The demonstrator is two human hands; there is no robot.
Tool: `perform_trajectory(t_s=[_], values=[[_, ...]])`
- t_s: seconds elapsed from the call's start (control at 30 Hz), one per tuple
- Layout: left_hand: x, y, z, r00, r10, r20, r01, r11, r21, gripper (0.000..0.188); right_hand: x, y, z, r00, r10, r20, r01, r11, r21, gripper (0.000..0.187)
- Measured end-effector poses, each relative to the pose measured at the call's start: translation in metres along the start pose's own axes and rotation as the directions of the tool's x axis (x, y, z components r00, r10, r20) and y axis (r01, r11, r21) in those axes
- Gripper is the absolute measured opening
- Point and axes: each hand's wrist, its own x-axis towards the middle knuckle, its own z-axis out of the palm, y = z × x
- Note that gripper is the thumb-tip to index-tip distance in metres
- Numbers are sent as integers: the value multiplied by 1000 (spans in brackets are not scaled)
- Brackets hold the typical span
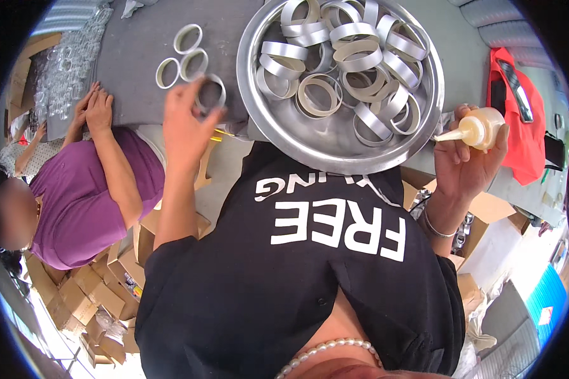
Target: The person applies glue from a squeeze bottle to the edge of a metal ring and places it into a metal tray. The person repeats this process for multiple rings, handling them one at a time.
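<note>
- Head view: left hand (186,117) is curling finger and thumb about a silver ring (222,98) on the dark mat (133,63), left side; blurred, can't tell if gripping.
- Three more rings (186,53) are resting just left and far of it.
- Ring is looking light, fairly stiff, smooth, maybe slippery; thin wall could dent. Best hold: opposite outer sides.
- Right hand (471,151) is holding a squeeze bottle (483,128), nozzle pointing left, right of the steel tray (335,165) of loose bands (359,61).

One tray (310,144) — four rings (200,42) outside
</note>
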Motion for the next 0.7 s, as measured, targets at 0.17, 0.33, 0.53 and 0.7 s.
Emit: perform_trajectory(t_s=[0.17, 0.33, 0.53, 0.7], values=[[20, 59, 1, 885, 165, -436, -281, 935, -218, 51, -2, 6, 6, 1000, -4, -28, 4, 1000, 2, 58], [6, 130, 30, 864, 493, 102, -488, 870, -73, 64, -5, 8, 10, 999, -20, -28, 20, 1000, 16, 56], [11, 130, 35, 874, 426, 234, -373, 897, -238, 71, -12, 7, 8, 996, -63, -59, 63, 998, 9, 52], [-8, 125, 26, 857, 346, 381, 10, 730, -684, 70, -10, 13, 1, 999, -46, -21, 46, 999, 2, 55]])
